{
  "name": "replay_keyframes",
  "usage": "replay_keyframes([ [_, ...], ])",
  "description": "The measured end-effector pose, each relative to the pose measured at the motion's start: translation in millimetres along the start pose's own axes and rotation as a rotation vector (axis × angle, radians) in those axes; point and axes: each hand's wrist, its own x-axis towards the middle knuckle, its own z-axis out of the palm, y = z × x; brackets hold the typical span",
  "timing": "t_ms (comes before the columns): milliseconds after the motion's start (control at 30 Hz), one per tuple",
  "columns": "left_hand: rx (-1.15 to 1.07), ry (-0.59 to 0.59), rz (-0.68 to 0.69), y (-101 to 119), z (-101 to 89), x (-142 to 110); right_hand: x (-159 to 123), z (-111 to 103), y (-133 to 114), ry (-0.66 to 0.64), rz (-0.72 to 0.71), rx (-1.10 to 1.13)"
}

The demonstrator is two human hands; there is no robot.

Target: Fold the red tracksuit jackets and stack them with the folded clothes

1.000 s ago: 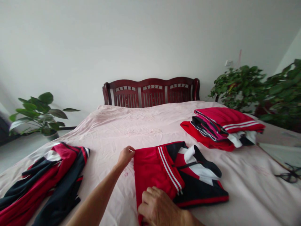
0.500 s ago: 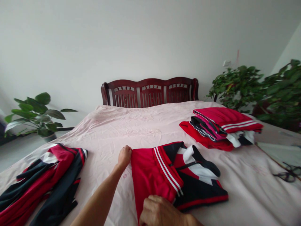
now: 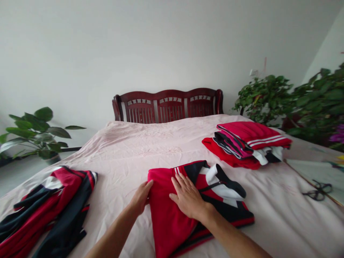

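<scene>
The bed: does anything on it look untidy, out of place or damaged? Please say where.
The clothes at picture left lie loose and rumpled, unlike the folded stack at right. Glasses at far right seem slightly out of place among clothing. No spill or damage shows.

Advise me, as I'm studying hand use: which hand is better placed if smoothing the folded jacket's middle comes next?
Probably the right: the right hand lies spread, palm down, on the folded jacket, near its white stripes. The left hand is at the jacket's left edge, farther from the middle.
</scene>
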Motion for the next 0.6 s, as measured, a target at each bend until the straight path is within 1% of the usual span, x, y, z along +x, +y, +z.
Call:
replay_keyframes([
  [67, -0.102, -0.093, -0.068, -5, 6.1, -26, 2, 20, 19, -0.006, 0.061, 0.004],
  [133, -0.232, -0.172, -0.118, -7, 14.1, -46, 1, 33, 30, 0.030, 0.074, 0.023],
  [167, -0.299, -0.200, -0.119, -8, 18.4, -54, 0, 35, 32, 0.044, 0.076, 0.035],
  [233, -0.408, -0.230, -0.077, -8, 25.9, -61, -1, 35, 31, 0.049, 0.089, 0.067],
  [300, -0.485, -0.216, -0.040, -7, 28.5, -62, 1, 30, 25, 0.040, 0.108, 0.117],
  [333, -0.500, -0.194, -0.041, -7, 26.6, -62, 2, 28, 19, 0.037, 0.116, 0.152],
  [367, -0.501, -0.174, -0.052, -6, 22.0, -61, 3, 25, 13, 0.035, 0.126, 0.197],
  [433, -0.479, -0.136, -0.072, -2, 4.9, -61, 7, 23, -5, 0.020, 0.156, 0.331],
  [500, -0.442, -0.104, -0.059, 6, -20.6, -64, 10, 24, -28, -0.005, 0.188, 0.524],
  [600, -0.341, -0.006, -0.006, 28, -60.6, -75, 15, 30, -65, -0.070, 0.212, 0.813],
])
